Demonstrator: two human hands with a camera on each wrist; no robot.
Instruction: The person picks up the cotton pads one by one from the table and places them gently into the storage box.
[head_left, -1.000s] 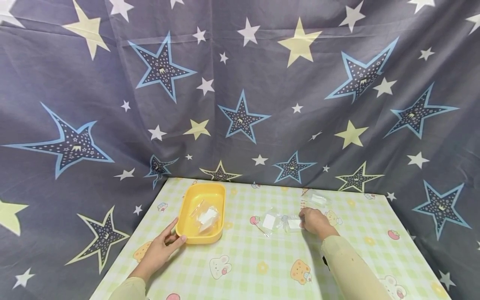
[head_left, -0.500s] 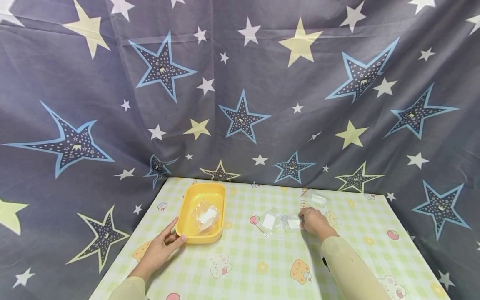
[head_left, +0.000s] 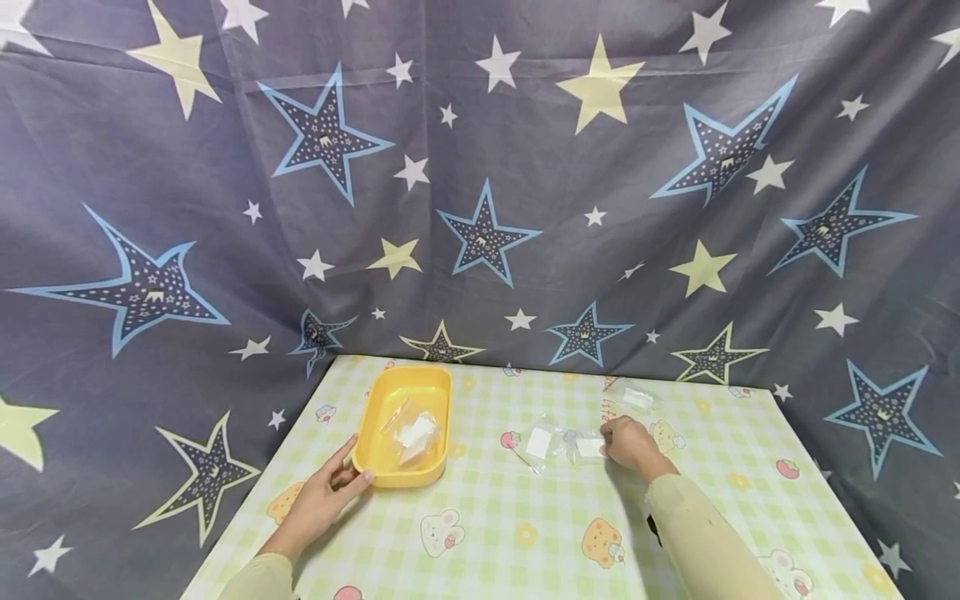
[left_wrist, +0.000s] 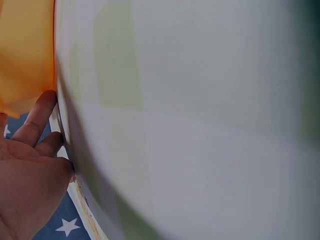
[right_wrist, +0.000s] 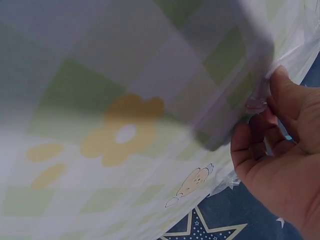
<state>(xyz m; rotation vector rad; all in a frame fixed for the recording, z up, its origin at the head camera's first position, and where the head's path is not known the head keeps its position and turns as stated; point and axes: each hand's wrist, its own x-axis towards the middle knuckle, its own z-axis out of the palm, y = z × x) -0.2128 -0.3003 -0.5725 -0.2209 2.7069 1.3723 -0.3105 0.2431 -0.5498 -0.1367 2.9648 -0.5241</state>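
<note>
A yellow tray (head_left: pixel 405 480) stands on the left part of the table, with clear plastic bags (head_left: pixel 417 433) bearing white patches inside. My left hand (head_left: pixel 318 504) holds its near left corner, thumb at the front and fingers along the side. In the left wrist view, one finger reaches the tray's lower edge (left_wrist: pixel 30 75). To the right, my right hand (head_left: pixel 632 443) pinches the right edge of a clear plastic bag (head_left: pixel 588 448) with a white patch. The right wrist view shows the clear film (right_wrist: pixel 299 52) at my thumb; the bag's contents are unclear.
Another clear bag (head_left: pixel 538 443) lies just left of the pinched one. A further bag (head_left: pixel 637 400) is near the back edge, beyond my right hand. The checked tablecloth (head_left: pixel 517 500) covers the table, and a star-patterned curtain (head_left: pixel 480 317) hangs behind.
</note>
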